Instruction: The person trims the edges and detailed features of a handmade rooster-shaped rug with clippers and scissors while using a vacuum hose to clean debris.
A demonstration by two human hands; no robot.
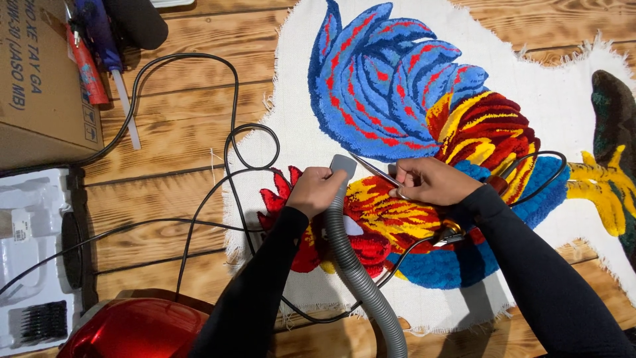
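Head view, left hand clamped on grey vacuum hose, right hand gripping scissors over tufted rooster rug

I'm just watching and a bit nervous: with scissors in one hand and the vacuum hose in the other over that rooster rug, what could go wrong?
The scissors in the right hand point toward the left hand gripping the hose, so a slip might nick fingers. The blades could also snip too deep into the rug pile. Black cables loop across the rug and might snag an arm.
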